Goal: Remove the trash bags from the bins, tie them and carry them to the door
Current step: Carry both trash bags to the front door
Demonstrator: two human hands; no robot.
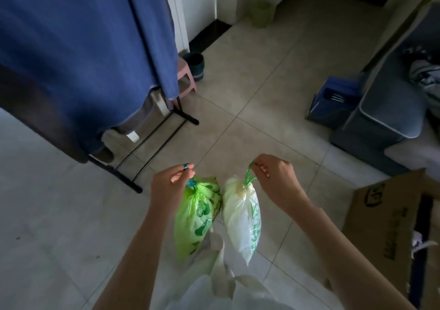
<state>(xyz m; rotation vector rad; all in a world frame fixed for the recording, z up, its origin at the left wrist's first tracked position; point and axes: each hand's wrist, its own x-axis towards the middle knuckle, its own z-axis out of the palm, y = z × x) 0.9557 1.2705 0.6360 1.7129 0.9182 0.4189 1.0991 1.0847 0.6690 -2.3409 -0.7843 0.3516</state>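
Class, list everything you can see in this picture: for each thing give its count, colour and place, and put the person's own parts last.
green trash bag: 1, bright green, hanging from left hand
white trash bag: 1, whitish with green print, hanging from right hand
blue cloth: 1, blue, draped over rack at left
cardboard box: 1, brown, lower right
green bin: 1, pale green, far top centre
dark bin: 1, dark teal, beside pink stool
pink stool: 1, pink, behind cloth
left hand: 1, pinching blue drawstring
right hand: 1, pinching green drawstring

Both bare forearms are reaching forward and slightly inward, the left hand [171, 181] pinching a blue drawstring [188, 175] with curled fingers, the right hand [276, 178] pinching a green drawstring [250, 174] just beside it.
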